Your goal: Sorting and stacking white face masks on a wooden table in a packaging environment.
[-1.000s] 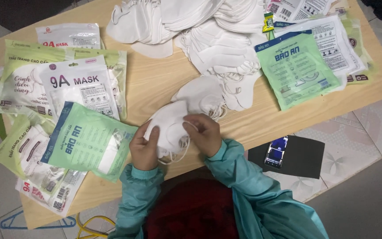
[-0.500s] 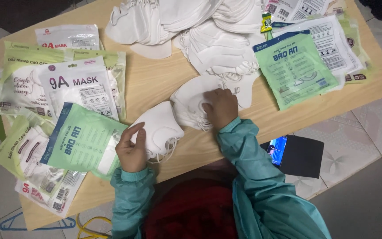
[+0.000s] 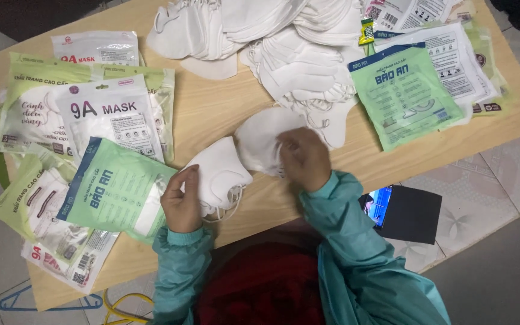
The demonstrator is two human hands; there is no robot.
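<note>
My left hand grips a small stack of white face masks near the front edge of the wooden table; an ear loop dangles below it. My right hand pinches another white mask lying just to the right, at the foot of a big loose pile of white masks. A green packet lies right beside my left hand. Both sleeves are teal.
Several filled mask packets are stacked on the left of the table, more green and white packets on the right. A dark phone with a lit screen lies on the tiled floor at right. A blue hanger rests bottom left.
My hands, together on one mask stack a second ago, have parted: the right hand reached up right and took a mask from the pile; the left kept the stack.
</note>
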